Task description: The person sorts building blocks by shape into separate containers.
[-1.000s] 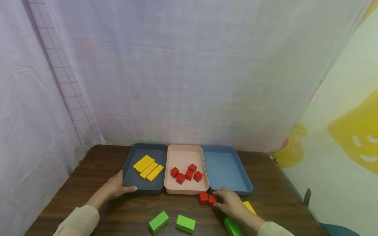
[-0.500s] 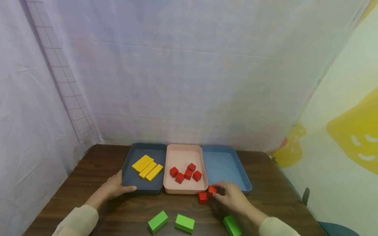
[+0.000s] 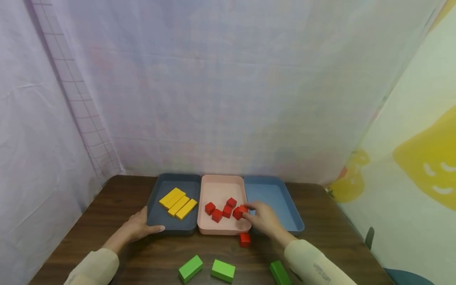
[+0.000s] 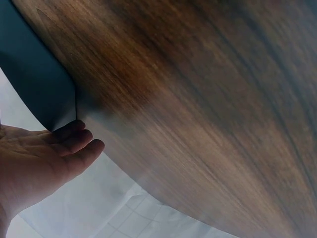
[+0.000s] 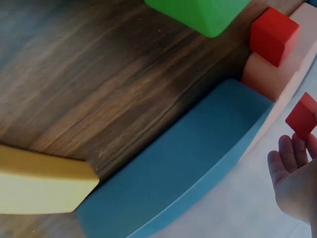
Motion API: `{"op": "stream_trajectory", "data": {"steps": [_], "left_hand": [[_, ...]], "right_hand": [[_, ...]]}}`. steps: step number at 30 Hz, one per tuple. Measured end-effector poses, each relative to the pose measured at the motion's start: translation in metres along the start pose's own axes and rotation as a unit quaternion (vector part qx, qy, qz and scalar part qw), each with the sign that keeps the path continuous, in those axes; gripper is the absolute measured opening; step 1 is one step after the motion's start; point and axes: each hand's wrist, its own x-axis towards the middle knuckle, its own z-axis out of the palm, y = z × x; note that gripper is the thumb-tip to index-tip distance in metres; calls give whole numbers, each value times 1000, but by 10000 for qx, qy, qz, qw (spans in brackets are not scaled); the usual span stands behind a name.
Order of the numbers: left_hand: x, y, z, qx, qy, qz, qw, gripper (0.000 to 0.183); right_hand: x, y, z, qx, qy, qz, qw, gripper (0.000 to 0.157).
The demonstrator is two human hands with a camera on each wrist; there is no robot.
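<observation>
My right hand [image 3: 263, 217] pinches a red cube [image 3: 244, 209] between thumb and fingers over the right side of the pink tray [image 3: 222, 184]. Several other red cubes [image 3: 217, 215] lie inside that tray. In the right wrist view the held cube [image 5: 302, 118] shows above the tray walls. My left hand [image 3: 137, 227] rests at the near left corner of the dark blue tray [image 3: 178, 226], thumb spread along its front and fingers along its side. Several yellow blocks [image 3: 178, 203] lie flat in the dark blue tray. One red cube [image 3: 244, 240] sits on the table just before the pink tray.
A lighter blue tray [image 3: 270, 194] stands right of the pink one, partly behind my right hand. Three green blocks [image 3: 223, 270] lie along the table's near side. A yellow block [image 5: 44, 183] lies before the blue tray, hidden by my right arm in the head view.
My right hand has lifted one of the two red cubes off the table and carried it up and left over the pink tray. The left hand stays at the dark blue tray.
</observation>
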Motion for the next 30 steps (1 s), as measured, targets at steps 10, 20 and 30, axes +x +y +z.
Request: {"op": "stream_trajectory", "data": {"steps": [10, 20, 30], "left_hand": [[0, 0, 1, -41, -15, -55, 10000, 114], [-1, 1, 2, -41, -36, -113, 9999, 114], [-2, 2, 0, 63, -52, -163, 9998, 115]], "right_hand": [[13, -5, 22, -297, -308, -227, 9988, 30], [24, -12, 36, -737, -368, -481, 9954, 33], [28, -12, 37, -656, -499, 78, 9966, 34]]}}
